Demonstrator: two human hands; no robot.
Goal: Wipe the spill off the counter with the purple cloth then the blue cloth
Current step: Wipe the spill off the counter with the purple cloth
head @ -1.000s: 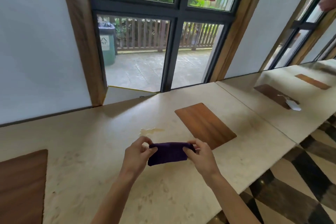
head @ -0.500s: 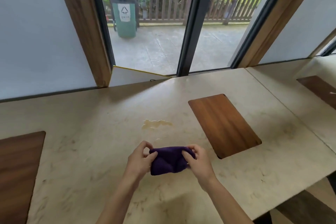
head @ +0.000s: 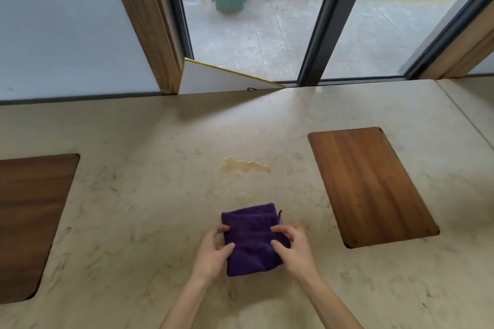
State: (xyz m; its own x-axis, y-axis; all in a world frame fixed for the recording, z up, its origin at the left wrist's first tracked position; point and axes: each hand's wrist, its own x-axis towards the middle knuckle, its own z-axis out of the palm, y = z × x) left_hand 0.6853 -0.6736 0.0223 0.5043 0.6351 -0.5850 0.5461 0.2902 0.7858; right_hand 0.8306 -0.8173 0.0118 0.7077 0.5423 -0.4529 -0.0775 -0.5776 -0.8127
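Note:
A folded purple cloth lies flat on the beige stone counter, near its front edge. My left hand grips the cloth's left side and my right hand grips its right side, fingers pressed onto the fabric. A pale yellowish spill sits on the counter a short way beyond the cloth, not touched by it. No blue cloth is in view.
A wooden inlay panel lies to the right of the spill and a darker one at the far left. Behind the counter stand a wall, a wooden post and a glass window.
The cloth has gone from being held bunched between both hands above the counter to lying spread flat on it. My view has tilted down and closer to the counter.

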